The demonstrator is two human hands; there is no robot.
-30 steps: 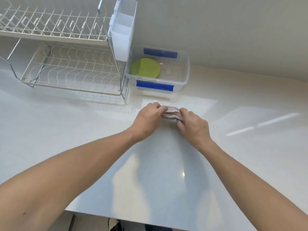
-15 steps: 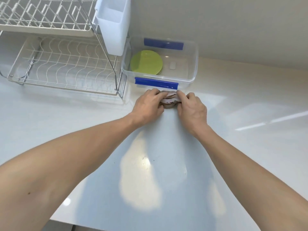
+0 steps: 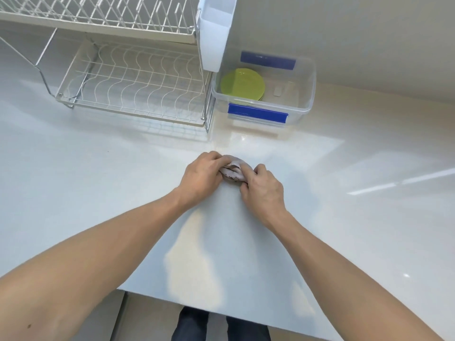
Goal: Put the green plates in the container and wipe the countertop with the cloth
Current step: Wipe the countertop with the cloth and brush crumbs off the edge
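Green plates [image 3: 242,84] lie stacked inside the clear container [image 3: 309,94] with blue clips at the back of the white countertop [image 3: 344,193]. A small bunched pale cloth [image 3: 234,170] rests on the countertop in front of the container. My left hand [image 3: 200,175] grips its left side and my right hand [image 3: 264,187] grips its right side. Most of the cloth is hidden under my fingers.
A two-tier wire dish rack [image 3: 128,89] stands at the back left, with a white plastic holder [image 3: 214,30] hanging on its right end beside the container. The wall runs behind. The countertop's front edge [image 3: 197,301] is near my body.
Both hands have pulled the cloth back toward me, away from the container's front, after pushing it forward half a second ago.
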